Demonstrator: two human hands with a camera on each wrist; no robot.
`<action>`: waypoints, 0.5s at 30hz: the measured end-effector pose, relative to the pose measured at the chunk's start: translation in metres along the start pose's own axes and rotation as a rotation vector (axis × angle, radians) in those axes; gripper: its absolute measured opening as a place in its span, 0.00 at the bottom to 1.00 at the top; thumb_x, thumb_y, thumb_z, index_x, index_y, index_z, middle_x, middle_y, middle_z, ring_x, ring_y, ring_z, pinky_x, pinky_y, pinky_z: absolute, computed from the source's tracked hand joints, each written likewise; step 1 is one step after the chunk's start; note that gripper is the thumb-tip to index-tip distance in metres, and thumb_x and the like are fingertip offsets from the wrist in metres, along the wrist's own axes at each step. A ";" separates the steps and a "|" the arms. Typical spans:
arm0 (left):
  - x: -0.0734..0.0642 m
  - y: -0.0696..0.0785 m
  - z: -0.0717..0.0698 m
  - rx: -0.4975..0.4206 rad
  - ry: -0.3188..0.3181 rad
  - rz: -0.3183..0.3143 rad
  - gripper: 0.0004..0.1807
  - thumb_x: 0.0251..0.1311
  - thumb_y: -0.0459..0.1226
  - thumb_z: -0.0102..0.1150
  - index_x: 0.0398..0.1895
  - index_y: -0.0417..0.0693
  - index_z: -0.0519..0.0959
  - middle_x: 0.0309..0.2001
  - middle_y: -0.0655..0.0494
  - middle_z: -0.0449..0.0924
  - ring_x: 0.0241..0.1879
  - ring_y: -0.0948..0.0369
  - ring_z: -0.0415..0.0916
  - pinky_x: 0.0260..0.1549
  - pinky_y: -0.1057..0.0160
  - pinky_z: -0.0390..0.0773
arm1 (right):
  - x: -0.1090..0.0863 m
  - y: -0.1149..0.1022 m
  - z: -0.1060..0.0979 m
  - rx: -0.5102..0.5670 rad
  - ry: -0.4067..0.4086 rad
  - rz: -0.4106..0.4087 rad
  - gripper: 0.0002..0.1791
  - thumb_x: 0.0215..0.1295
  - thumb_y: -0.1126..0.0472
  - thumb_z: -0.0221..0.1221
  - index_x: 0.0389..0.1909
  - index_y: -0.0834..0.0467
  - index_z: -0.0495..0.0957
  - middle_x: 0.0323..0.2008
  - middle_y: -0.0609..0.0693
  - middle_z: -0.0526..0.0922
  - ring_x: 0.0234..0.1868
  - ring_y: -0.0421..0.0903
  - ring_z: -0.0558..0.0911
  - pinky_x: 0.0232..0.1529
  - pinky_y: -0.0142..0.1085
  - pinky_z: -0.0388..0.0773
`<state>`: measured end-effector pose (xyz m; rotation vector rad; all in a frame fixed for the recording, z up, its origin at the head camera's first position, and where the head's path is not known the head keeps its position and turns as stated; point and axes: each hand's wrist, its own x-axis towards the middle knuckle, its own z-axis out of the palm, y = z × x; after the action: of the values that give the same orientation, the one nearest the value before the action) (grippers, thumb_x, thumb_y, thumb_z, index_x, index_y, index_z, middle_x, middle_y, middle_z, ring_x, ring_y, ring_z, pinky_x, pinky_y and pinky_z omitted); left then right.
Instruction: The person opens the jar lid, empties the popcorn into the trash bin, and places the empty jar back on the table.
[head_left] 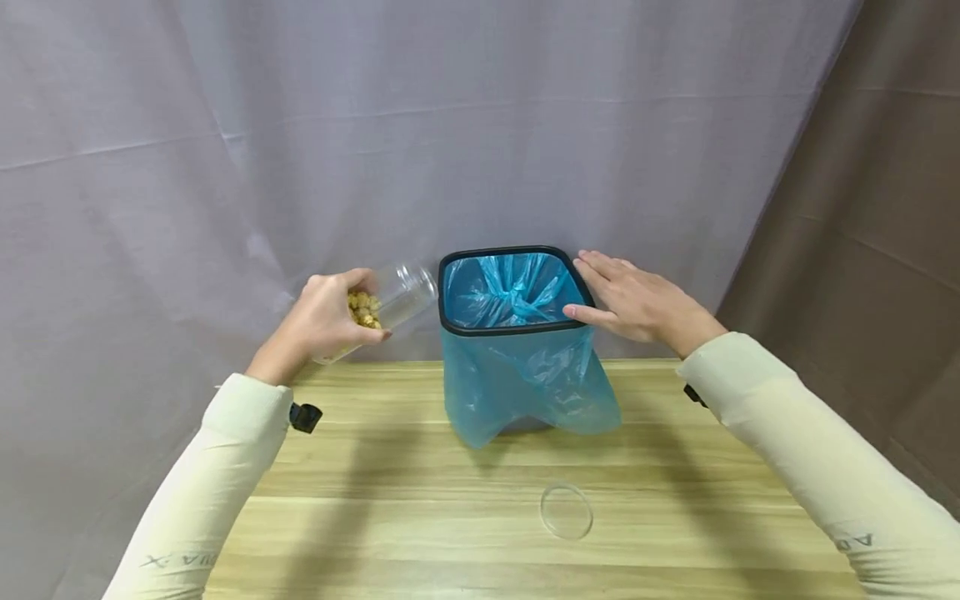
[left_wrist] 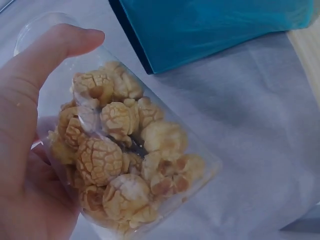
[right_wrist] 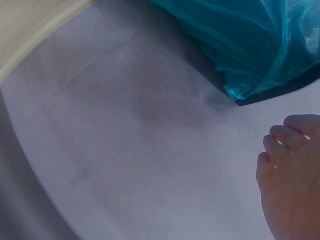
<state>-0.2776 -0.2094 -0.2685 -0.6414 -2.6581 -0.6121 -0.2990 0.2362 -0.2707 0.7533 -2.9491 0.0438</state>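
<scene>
My left hand (head_left: 330, 312) grips a clear plastic jar (head_left: 408, 292) that is tilted, its mouth towards the left rim of a small bin (head_left: 517, 331). Golden popcorn (left_wrist: 115, 150) lies in the bottom half of the jar, as the left wrist view shows up close. The bin has a black rim and a blue plastic bag (head_left: 525, 375) lining it, folded over the outside and bunched in a knot within. My right hand (head_left: 637, 302) is at the bin's right rim, fingers straight, with thumb and fingertips right at the edge.
A clear ring-shaped lid (head_left: 566, 511) lies on the wooden table (head_left: 420, 533) in front of the bin. Behind the table hangs a grey curtain (head_left: 450, 125), and a brown curtain (head_left: 862, 275) closes the right side.
</scene>
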 end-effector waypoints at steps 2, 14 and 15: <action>0.010 0.005 0.002 0.009 0.011 0.017 0.27 0.42 0.45 0.84 0.43 0.46 0.80 0.32 0.52 0.82 0.29 0.56 0.77 0.27 0.62 0.78 | 0.005 0.000 0.004 -0.006 0.002 -0.002 0.52 0.79 0.29 0.43 0.85 0.63 0.43 0.86 0.63 0.44 0.86 0.64 0.47 0.85 0.61 0.47; 0.042 0.013 0.015 0.102 0.039 0.064 0.25 0.41 0.44 0.82 0.37 0.46 0.76 0.32 0.51 0.80 0.30 0.54 0.74 0.30 0.56 0.74 | 0.016 0.001 0.023 -0.005 -0.002 0.002 0.50 0.80 0.31 0.42 0.85 0.62 0.43 0.86 0.63 0.44 0.86 0.63 0.47 0.85 0.60 0.47; 0.043 0.013 0.016 0.110 0.038 0.062 0.25 0.41 0.43 0.82 0.39 0.46 0.77 0.34 0.50 0.82 0.32 0.53 0.76 0.33 0.55 0.77 | 0.016 0.001 0.024 0.001 -0.005 0.003 0.50 0.80 0.30 0.41 0.85 0.62 0.43 0.86 0.63 0.44 0.86 0.63 0.46 0.85 0.60 0.47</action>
<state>-0.3114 -0.1761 -0.2603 -0.6710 -2.6045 -0.4526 -0.3153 0.2285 -0.2930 0.7505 -2.9556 0.0432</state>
